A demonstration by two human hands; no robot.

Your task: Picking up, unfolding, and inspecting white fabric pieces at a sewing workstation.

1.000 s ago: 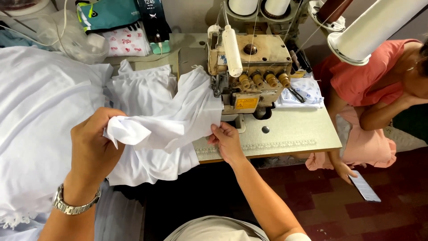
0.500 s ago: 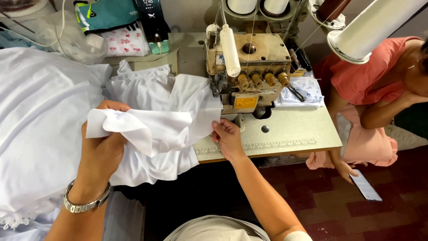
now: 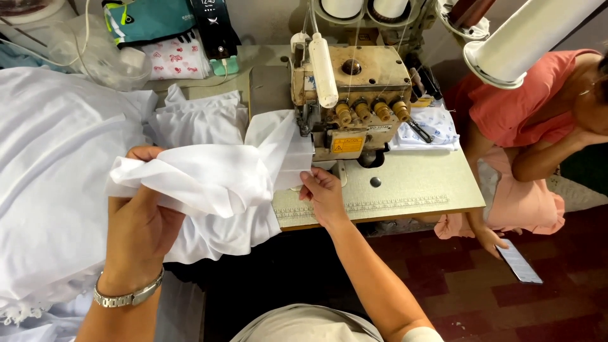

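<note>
White cloth piece (image 3: 209, 180): stretched left to right above the worktop (image 3: 411, 183), long axis running toward the sewing machine (image 3: 351, 101). Bunched far end is clenched in the left hand (image 3: 142, 221); machine-side edge is pinched by the right hand (image 3: 323, 196), the nearer to the machine.

left hand (image 3: 140, 218) grips white cloth (image 3: 209, 177); right hand (image 3: 324, 195) pins it by sewing machine (image 3: 351, 101)

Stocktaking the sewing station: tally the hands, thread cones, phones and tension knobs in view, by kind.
Hands holding the white cloth: 2, left hand and right hand
Thread cones at the top: 2
Phones: 2, upright phone and floor phone
Tension knobs: 4
Total: 10
</note>
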